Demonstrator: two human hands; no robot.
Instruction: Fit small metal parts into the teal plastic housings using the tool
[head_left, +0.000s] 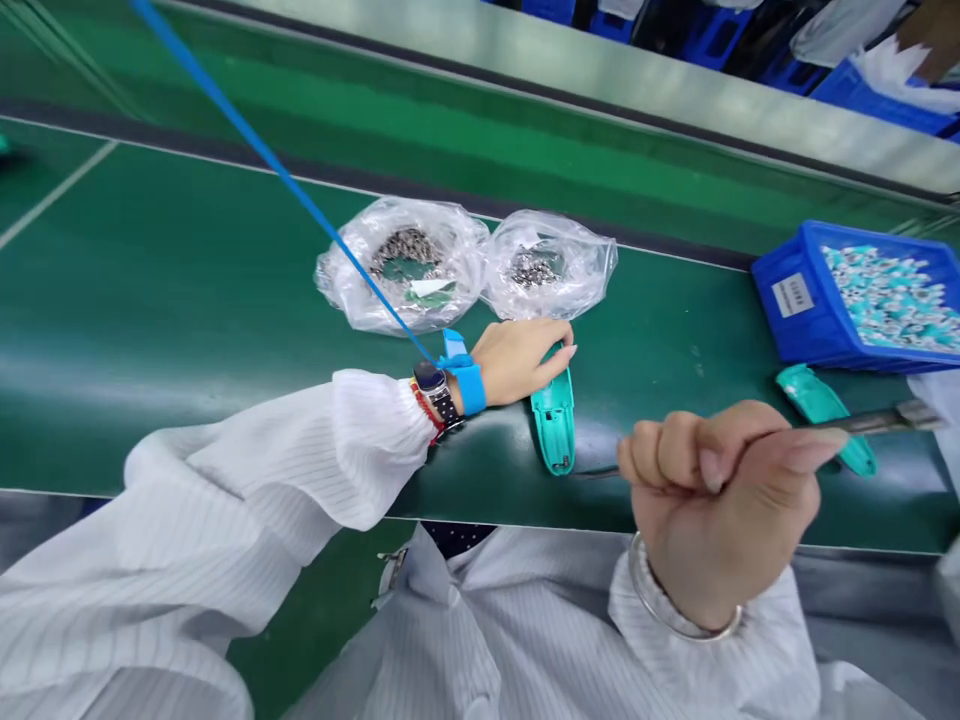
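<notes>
My left hand (521,360), with a blue strap and a watch at the wrist, has its fingers closed round the upper end of a teal plastic shell (555,425) on the green work surface. The shell's inner side faces up, and small dark parts show near its lower end. My right hand (720,500) is raised at the right, closed on a thin metal tool (881,422). One end of the tool sticks out to the right past the thumb; a thin dark shaft on the other side reaches toward the shell's lower end.
Two clear plastic bags (352,295) (592,275) of small metal parts lie behind my left hand. A blue bin (799,300) of teal and white pieces stands at the right. Another teal shell (817,400) lies before it. A blue cord (300,190) crosses the upper left.
</notes>
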